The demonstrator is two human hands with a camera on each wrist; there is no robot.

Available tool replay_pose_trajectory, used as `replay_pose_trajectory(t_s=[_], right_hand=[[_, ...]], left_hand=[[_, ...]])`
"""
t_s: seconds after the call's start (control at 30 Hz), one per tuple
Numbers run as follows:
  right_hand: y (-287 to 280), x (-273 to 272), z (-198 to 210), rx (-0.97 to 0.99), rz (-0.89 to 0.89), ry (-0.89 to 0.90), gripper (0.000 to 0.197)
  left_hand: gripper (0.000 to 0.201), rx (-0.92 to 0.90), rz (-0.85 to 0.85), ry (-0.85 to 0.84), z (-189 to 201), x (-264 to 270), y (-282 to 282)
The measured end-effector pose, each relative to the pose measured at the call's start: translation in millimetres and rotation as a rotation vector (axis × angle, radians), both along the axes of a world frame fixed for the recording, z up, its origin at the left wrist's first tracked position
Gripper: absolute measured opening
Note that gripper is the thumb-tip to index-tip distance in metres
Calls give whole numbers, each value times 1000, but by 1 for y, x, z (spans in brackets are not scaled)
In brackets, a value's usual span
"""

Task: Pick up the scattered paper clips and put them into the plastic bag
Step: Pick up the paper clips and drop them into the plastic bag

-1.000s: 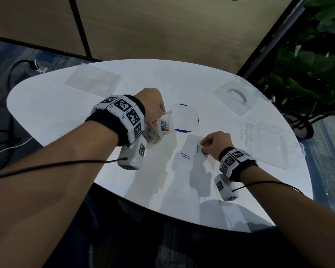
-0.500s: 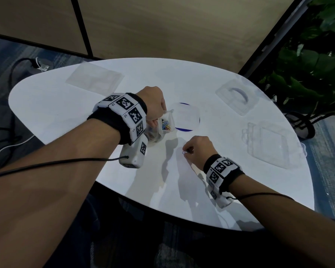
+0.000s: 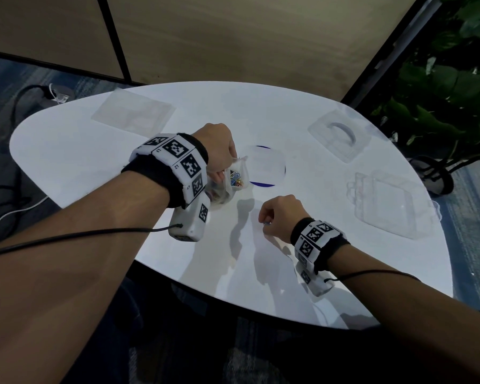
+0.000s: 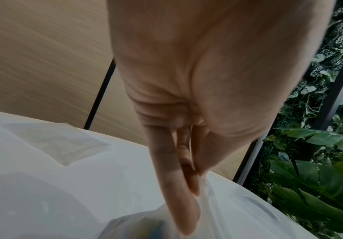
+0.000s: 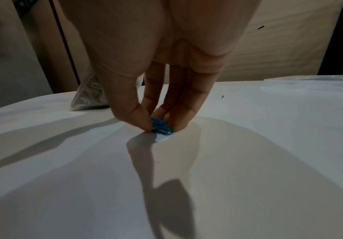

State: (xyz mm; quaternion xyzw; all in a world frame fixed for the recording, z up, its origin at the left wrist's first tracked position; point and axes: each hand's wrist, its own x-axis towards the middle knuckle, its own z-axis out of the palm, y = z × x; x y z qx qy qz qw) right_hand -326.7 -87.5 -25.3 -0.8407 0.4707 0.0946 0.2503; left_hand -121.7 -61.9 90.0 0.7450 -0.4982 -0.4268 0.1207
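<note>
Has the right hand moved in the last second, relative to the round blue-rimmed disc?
Yes. The right hand slid left along the table, from below-right of the disc to directly below it, pinching paper clips.

From the head view my right hand [image 3: 279, 217] is covering almost all of the paper clips [image 5: 160, 127] in its grip; only a blue speck is showing, and in the right wrist view they are blurring together, so I am not able to count them. My left hand [image 3: 219, 151] and its wristband are hiding much of the plastic bag [image 3: 234, 178], whose lower part the left wrist view's bottom edge is cutting off, blurred.
</note>
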Motion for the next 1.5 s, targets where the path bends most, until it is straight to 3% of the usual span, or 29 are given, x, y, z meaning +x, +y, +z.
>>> replay_pose_trajectory(t_s=[0.23, 0.63, 0.7, 0.8, 0.87, 0.93, 1.17, 1.2, 1.27, 1.33, 1.4, 1.5], right_hand=[[-2, -5, 2, 29, 22, -27, 28], [-5, -7, -4, 125, -48, -107, 22], [-9, -3, 6, 189, -134, -205, 18], [-21, 12, 32, 294, -308, -514, 19], [-26, 25, 47, 322, -358, -719, 23], [-28, 37, 55, 312, -370, -813, 23], [-36, 52, 64, 261, -431, -832, 6], [-39, 50, 64, 245, -431, -818, 13], [-45, 42, 60, 165, -290, -675, 31], [-42, 37, 54, 130, -117, -560, 29], [-35, 38, 50, 205, -139, -608, 14], [-30, 42, 52, 299, -183, -730, 15]], left_hand=[[21, -6, 12, 8, 0, -2, 0], [23, -9, 10, -3, -9, 2, -6], [24, -15, 19, 9, -11, 2, -7], [25, -35, 13, 14, -13, 2, -6], [26, -46, -1, 15, -12, 2, -5], [26, -64, -23, 9, -11, 1, -4], [24, -83, -16, 14, -9, 10, -1], [26, -80, -13, 22, -8, 12, -1], [30, -77, -46, 37, -7, 18, -1], [31, -70, -109, 50, -7, 24, 0], [29, -71, -144, 69, -5, 32, 2], [28, -119, -158, 44, -1, 40, 4]])
